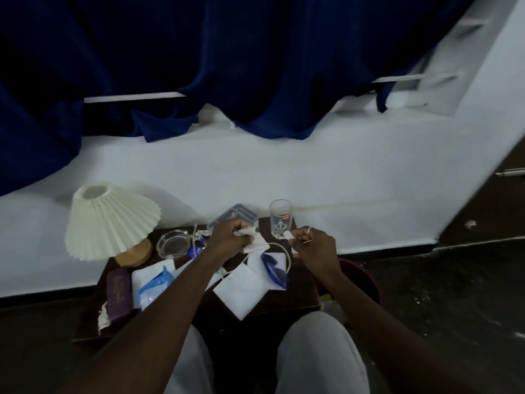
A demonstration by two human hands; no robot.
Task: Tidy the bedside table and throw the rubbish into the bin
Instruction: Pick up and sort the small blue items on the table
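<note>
The dark wooden bedside table (301, 294) is littered with white papers (241, 291), blue plastic wrappers (154, 285) and a torn scrap (102, 317) at its left front. Over the back of the table, my left hand (230, 237) is shut on a crumpled white tissue (257, 243). To its right, my right hand (315, 245) pinches a small white scrap (287, 235) close to the drinking glass (280, 218). A dark red bin (366, 280) stands on the floor at the table's right side, partly hidden by my right arm.
A pleated cream lamp (110, 220) on a wooden base stands back left, a glass ashtray (173, 242) beside it. A purple case (118, 294) lies at the left. A clear plastic lid (235, 216) and a white cord (287, 251) lie at the back. White wall and blue curtain behind.
</note>
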